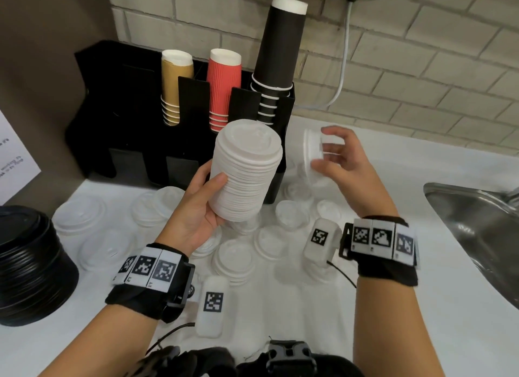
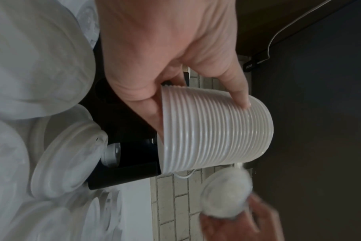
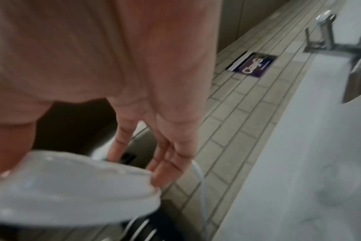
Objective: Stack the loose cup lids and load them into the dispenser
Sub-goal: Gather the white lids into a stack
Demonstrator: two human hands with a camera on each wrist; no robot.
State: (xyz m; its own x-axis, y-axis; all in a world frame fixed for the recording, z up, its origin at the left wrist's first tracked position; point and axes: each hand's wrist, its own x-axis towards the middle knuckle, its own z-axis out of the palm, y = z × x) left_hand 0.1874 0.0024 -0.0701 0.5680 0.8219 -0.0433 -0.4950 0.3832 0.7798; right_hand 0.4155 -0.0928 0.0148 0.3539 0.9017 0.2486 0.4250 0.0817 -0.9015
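My left hand (image 1: 209, 197) grips a tall stack of white lids (image 1: 245, 171) above the counter, thumb on its near side; the same stack of lids (image 2: 214, 128) fills the left wrist view under my left hand (image 2: 175, 78). To its right, my right hand (image 1: 334, 155) holds a single white lid (image 1: 313, 155) on edge between thumb and fingertips. That lid (image 3: 72, 187) looks blurred in the right wrist view, below my right hand (image 3: 150, 146). The black dispenser (image 1: 134, 129) stands behind, with gold, red and black cups in its upper slots. Several loose lids (image 1: 238, 257) lie on the white counter (image 1: 421, 306).
A pile of black lids (image 1: 31, 267) sits at the left edge. A steel sink (image 1: 477, 225) opens at the right. A white cable (image 1: 341, 73) hangs down the brick wall. A paper sign (image 1: 14, 163) leans at far left.
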